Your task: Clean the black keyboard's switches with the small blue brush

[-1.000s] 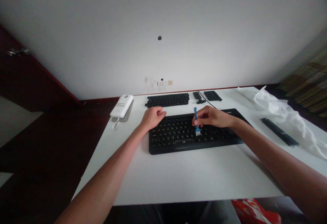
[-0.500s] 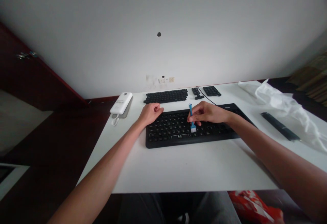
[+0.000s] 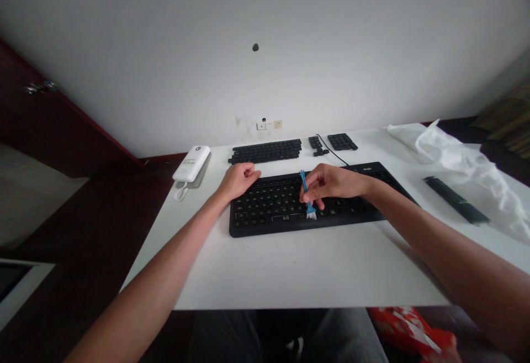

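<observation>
The right hand [image 3: 329, 181] pinches a slim, bristled brush [image 3: 310, 209] over the flat keyboard [image 3: 265, 203].

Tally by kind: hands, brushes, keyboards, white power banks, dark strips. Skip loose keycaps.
Hands: 2 (left hand, right hand)
Brushes: 1 (blue brush, in the right hand)
Keyboards: 1 (black keyboard)
Power banks: 1 (white power bank)
Strips: 1 (dark strip)
Total: 6

a small blue brush [image 3: 305, 184] over a black keyboard [image 3: 277, 200]

the brush tilts, pale bristles down by the nearest row; the keyboard lies flat on the white desk [image 3: 265, 274], slightly askew, its key sockets open across the part i can see.
</observation>
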A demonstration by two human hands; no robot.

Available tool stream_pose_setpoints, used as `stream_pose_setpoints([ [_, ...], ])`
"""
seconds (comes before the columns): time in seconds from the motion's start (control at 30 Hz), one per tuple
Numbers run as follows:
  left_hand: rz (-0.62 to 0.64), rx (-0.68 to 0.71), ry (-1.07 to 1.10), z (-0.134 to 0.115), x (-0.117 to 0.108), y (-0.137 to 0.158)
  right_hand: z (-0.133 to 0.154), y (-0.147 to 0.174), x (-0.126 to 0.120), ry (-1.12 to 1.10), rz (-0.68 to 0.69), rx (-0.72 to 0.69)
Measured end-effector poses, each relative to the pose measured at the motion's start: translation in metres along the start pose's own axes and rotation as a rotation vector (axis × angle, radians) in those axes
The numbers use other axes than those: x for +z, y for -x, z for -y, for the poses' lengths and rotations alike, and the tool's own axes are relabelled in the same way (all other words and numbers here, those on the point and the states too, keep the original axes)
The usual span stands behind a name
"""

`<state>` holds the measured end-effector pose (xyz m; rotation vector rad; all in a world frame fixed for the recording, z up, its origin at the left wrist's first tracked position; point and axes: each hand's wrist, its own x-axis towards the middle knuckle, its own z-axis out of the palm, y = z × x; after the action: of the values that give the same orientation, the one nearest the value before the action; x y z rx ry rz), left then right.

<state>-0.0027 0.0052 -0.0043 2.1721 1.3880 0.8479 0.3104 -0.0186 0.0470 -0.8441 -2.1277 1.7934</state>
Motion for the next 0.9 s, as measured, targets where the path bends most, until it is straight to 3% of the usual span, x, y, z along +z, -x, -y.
stream_pose_setpoints([
  [0.17, 0.003, 0.002, 0.002, 0.001, 0.0, 0.0, 0.003, 0.003, -0.002, -0.013, -0.051, -0.027],
  [0.33, 0.004, 0.001, 0.008, 0.002, 0.0, 0.0, 0.005, 0.005, -0.003, -0.023, 0.063, 0.031],
  [0.57, -0.018, 0.057, -0.112, -0.02, -0.005, 0.007, 0.002, 0.004, -0.005, 0.029, -0.026, 0.013],
  [0.67, 0.03, 0.213, -0.179, -0.04, -0.005, 0.013, -0.002, 0.001, -0.009, 0.122, -0.221, -0.056],
  [0.8, 0.246, 0.35, -0.227, -0.066, 0.003, 0.026, -0.012, 0.001, -0.022, 0.378, -0.59, -0.122],
  [0.9, 0.382, 0.362, -0.276, -0.077, 0.009, 0.036, -0.022, 0.002, -0.031, 0.515, -0.677, -0.102],
])
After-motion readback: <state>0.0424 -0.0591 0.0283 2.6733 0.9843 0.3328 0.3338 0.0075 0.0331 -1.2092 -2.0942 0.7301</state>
